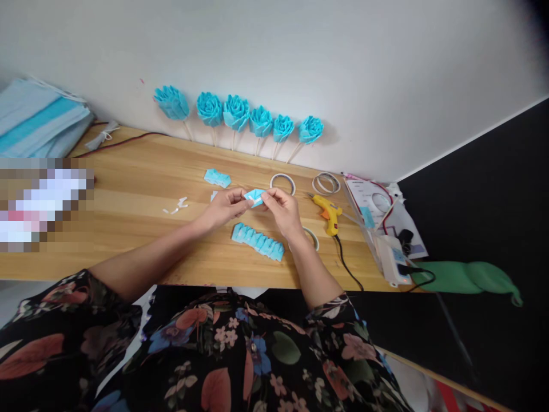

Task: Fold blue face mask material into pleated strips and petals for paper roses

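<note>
Fingers (243, 205) of the left hand (223, 208) pinched one end of a folded blue piece (256, 197) and the right hand (283, 210) pinched the other, so the piece spanned the gap between them above a wooden table (128, 189). Reckoned from that piece, a row of overlapping blue pieces (258, 242) lay at six o'clock, a smaller blue stack (217, 178) at ten, and curled white scraps (182, 202) at nine. One tape roll (282, 175) sat at two, just beyond the right hand; another roll (316, 237), at four, was partly hidden by the forearm. A yellow glue gun (328, 213) rested at three, with papers (364, 191) farther out and a white power strip (389, 260) near four. Six blue flowers (236, 113) on pale stems stood along the white wall (274, 46) from eleven round to one. Blue-and-white masks (43, 120) were piled between nine and ten. Dark panelling (480, 189) filled the far three o'clock side.
</note>
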{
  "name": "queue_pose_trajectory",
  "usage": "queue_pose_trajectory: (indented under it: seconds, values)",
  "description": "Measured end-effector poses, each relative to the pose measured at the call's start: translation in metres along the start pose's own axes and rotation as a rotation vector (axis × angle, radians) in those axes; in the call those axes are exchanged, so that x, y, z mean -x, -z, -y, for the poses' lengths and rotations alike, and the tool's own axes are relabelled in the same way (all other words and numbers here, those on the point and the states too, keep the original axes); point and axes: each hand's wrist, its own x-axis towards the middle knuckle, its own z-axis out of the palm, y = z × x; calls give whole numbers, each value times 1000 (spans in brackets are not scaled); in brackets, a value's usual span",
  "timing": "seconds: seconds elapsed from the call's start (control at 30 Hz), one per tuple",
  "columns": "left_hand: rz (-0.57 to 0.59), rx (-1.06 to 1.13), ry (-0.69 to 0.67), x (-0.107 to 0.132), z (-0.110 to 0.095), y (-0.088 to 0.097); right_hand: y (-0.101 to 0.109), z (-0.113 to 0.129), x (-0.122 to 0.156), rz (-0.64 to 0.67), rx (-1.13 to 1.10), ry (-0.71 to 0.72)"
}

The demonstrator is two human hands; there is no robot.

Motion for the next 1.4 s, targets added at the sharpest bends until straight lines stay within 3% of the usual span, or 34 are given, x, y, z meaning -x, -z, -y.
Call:
queue_pose_trajectory:
  seconds: [0.2,0.33,0.43,0.67,0.8,0.97,1.4]
  values:
    - [15,-6,-3,0,1,1,1,-1,0,1,-64,30]
    - [26,-50,-22,0,2,0,-1,0,0,74,-137,0]
    - [34,-100,-64,-1,3,-2,-3,-2,1,109,-72,-2]
    - [79,-112,-95,0,4,-2,-3,-2,2,6,-36,-24]
    - [28,-37,-53,-1,6,0,1,0,-1,-55,-127,-87]
    - [-88,40,-15,-2,4,3,2,2,-2,34,-162,-136]
    - [-72,65,4,0,-1,1,2,-2,-2,28,-113,-79]
